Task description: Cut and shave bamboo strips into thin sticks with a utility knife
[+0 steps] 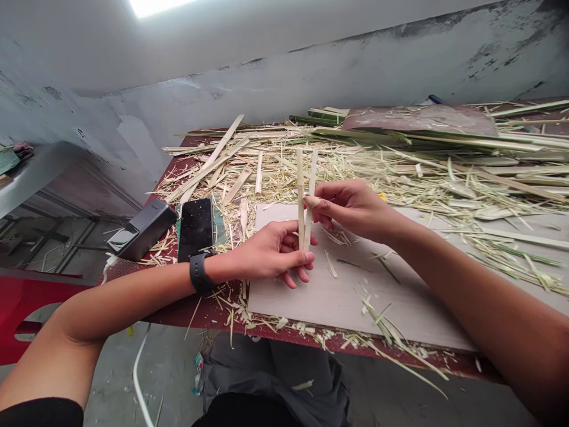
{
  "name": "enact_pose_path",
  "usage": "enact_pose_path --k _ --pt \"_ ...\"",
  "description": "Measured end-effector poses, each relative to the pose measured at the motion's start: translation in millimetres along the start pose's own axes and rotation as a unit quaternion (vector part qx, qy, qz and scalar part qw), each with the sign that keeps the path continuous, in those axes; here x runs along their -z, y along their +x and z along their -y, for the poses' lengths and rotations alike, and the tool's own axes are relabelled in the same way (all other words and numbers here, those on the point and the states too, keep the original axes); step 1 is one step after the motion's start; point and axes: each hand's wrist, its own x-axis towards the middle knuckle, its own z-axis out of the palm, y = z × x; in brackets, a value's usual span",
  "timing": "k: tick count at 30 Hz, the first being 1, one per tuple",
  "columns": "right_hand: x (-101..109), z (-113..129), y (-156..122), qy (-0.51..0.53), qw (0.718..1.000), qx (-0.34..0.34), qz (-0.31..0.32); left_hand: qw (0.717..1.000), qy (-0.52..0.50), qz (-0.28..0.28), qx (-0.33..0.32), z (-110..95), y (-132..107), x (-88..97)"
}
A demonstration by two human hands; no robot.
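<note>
My left hand [275, 254], with a dark watch on its wrist, is closed around the lower ends of two pale bamboo strips [301, 178] that stand upright and fork apart at the top. My right hand [351, 204] pinches the right strip about halfway up, thumb and fingers pressed together on it. Both hands hover over a pale flat board [347, 296] lying on the red table [186, 311].
A black phone [196, 226] and a grey power bank [142, 230] lie left of the board. Bamboo shavings, slats and long green strips [444, 142] litter the table's back and right. A grey wall stands behind; my lap is below the table edge.
</note>
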Motion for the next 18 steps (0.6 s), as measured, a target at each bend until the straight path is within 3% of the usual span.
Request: enact_pose_path --k 18 --pt "0.9 4.1 -1.6 0.079 0.996 -0.015 0.034 0.999 0.030 0.027 -0.002 0.8 -0.9 2.4"
